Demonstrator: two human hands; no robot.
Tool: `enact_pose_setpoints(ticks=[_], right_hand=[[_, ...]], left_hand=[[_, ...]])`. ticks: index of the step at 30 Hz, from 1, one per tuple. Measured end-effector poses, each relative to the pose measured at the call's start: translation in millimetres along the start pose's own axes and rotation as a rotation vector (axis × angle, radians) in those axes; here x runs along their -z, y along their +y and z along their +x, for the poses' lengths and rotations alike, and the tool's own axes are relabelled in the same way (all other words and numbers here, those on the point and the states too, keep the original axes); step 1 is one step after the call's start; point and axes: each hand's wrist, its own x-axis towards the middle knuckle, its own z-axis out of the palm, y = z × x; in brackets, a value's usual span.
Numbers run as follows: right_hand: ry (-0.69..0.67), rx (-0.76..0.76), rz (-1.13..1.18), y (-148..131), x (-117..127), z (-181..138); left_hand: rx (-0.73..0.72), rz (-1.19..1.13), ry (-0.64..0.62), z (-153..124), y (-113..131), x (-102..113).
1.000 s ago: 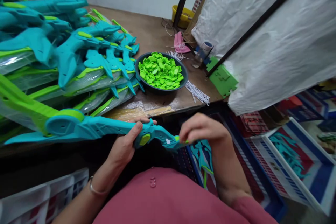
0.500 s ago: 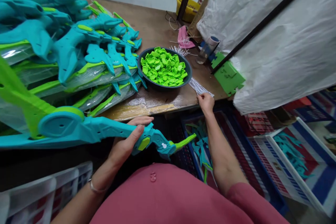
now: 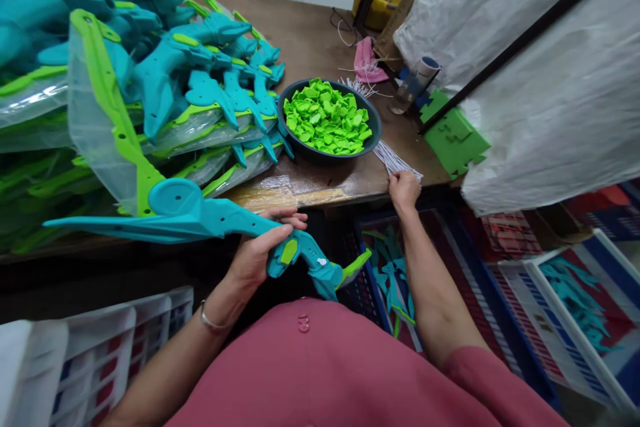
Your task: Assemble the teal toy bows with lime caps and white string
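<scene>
My left hand (image 3: 267,240) is wrapped round the narrow part of a turquoise plastic toy (image 3: 210,213), a winged-creature shape with lime-green parts. A translucent wing with a green edge (image 3: 120,120) rises from the toy's left end. At the table's front edge, the fingers of my right hand (image 3: 405,190) are pinched on the near end of a bundle of thin white ties (image 3: 391,159). Whether they grip one tie or several is hidden. Just left of the ties is a dark bowl (image 3: 379,133) filled with small lime-green plastic pieces (image 3: 325,117).
Similar turquoise toys (image 3: 165,73) are piled high on the left of the table (image 3: 295,20). Behind the bowl lie a pink cloth (image 3: 367,60), a clear bottle (image 3: 415,87) and a green foam block (image 3: 455,140). Below stand a blue crate (image 3: 373,280) and white crates (image 3: 565,307).
The toy's wing end has swung up and shows more of its clear wing. The whole scene has shifted slightly right in view. My right hand stays at the white ties.
</scene>
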Motion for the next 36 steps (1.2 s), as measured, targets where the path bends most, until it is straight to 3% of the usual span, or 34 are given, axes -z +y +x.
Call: enact_pose_setpoints(ticks=[7, 11, 14, 16, 18, 21, 24, 28, 32, 36], right_hand=[[-0.004, -0.026, 0.171, -15.6, 16.7, 1.1], [-0.067, 0.109, 0.324, -47.7, 35.2, -40.9], [-0.293, 0.307, 0.417, -83.5, 48.3, -104.0], [-0.586, 0.582, 0.491, -105.5, 55.6, -145.8], [-0.786, 0.777, 0.543, -120.8, 60.6, -176.2], [-0.915, 0.803, 0.589, -128.5, 62.8, -195.1], [-0.924, 0.706, 0.629, -128.3, 62.9, -195.1], [-0.811, 0.628, 0.695, -134.6, 66.3, -197.3], [-0.663, 0.797, 0.637, -141.3, 64.6, -209.0], [-0.678, 0.925, 0.569, -139.3, 60.5, -214.9]], left_hand=[[-0.053, 0.073, -0.027, -2.2, 4.0, -1.6], [-0.049, 0.154, -0.038, 1.5, -1.7, -5.9], [0.022, 0.162, -0.023, 6.1, -6.9, -10.1], [0.057, 0.137, -0.013, 9.1, -8.6, -12.1], [0.079, 0.125, -0.010, 11.2, -8.4, -12.7], [0.106, 0.147, -0.024, 12.4, -5.5, -10.3], [0.080, 0.190, -0.059, 12.2, -3.2, -6.2], [0.035, 0.139, -0.066, 12.5, -2.8, -3.6], [0.063, 0.108, -0.131, 13.2, -1.1, -1.3], [0.097, 0.128, -0.214, 12.2, 0.8, 3.1]])
